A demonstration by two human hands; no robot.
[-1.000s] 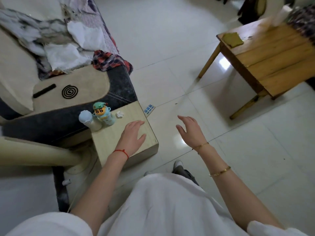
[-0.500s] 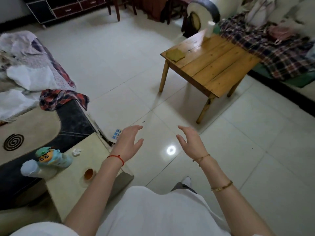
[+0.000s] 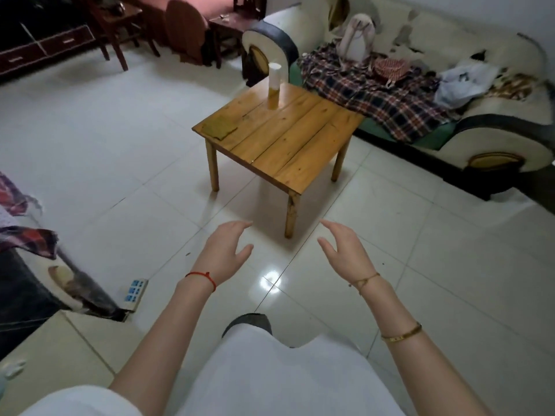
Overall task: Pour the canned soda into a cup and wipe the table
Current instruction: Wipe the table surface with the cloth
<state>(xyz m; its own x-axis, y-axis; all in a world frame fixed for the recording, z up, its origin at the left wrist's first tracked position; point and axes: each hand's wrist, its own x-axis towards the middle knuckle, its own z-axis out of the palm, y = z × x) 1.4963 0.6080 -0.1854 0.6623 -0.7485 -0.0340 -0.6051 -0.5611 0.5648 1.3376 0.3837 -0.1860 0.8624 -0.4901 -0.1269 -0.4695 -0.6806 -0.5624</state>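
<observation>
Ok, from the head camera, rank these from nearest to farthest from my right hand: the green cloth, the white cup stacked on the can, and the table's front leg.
From the right hand:
1. Table's front leg, just ahead, slightly left.
2. Green cloth, on the table's left corner.
3. White cup on the can, at the table's far edge.

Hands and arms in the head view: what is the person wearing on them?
Left hand: a thin red string bracelet at the wrist. Right hand: a thin gold chain at the wrist and a gold bangle further up the forearm. White short sleeves; forearms bare.
</observation>
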